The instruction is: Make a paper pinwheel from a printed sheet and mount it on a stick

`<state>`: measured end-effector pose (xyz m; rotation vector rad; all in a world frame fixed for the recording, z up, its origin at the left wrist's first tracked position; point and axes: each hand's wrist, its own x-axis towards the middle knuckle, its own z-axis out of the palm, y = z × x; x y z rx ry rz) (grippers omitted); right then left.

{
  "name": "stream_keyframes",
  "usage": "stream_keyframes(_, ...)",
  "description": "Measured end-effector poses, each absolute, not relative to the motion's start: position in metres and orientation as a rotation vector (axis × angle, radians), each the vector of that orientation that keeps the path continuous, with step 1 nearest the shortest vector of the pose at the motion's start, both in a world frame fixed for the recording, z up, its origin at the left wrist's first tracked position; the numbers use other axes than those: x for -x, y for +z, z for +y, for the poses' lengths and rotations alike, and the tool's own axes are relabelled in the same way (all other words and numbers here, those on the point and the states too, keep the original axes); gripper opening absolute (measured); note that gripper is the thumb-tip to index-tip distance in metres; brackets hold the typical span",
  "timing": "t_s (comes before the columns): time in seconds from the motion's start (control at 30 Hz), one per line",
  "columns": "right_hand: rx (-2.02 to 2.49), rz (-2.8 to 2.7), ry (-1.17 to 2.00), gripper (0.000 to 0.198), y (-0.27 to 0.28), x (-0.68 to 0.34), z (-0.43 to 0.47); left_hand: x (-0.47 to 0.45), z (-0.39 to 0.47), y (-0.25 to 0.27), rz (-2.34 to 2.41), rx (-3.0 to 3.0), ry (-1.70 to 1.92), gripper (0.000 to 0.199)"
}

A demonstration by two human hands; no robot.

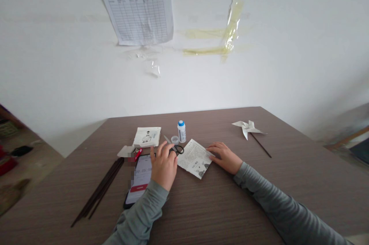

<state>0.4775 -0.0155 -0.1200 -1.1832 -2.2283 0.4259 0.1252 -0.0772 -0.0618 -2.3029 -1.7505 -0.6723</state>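
A square of printed paper [196, 157] lies turned at an angle on the table. My right hand [226, 157] rests at its right corner, fingers stretched out and touching the edge. My left hand [165, 166] hovers beside the paper's left side with its fingers apart, over the right edge of a phone [140, 177]. Just beyond its fingertips is a pair of scissors [180, 149] with dark handles, partly hidden by the hand. Behind the scissors stand a small clear round cap [174, 139] and a white glue bottle [181, 132] with a blue top.
A stack of printed paper squares [147, 136] sits at the back left. Several thin dark sticks [99, 189] lie left of the phone, near a small red item [138, 154]. A paper pinwheel [248, 128] on a stick lies at the right. A wall [201, 87] borders the table's back.
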Motion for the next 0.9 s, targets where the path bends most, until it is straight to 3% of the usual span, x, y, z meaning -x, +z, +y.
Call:
stream_keyframes(0.43, 1.202, -2.229, 0.439, 0.038, -0.118, -0.476, -0.018, -0.165, -0.093, -0.066, -1.645, 2.547, -0.536, 0.035)
stream_keyframes(0.9, 1.189, -2.234, 0.385, 0.042, -0.121, -0.471, -0.022, -0.163, -0.084, -0.076, -1.660, 2.525, -0.631, 0.026)
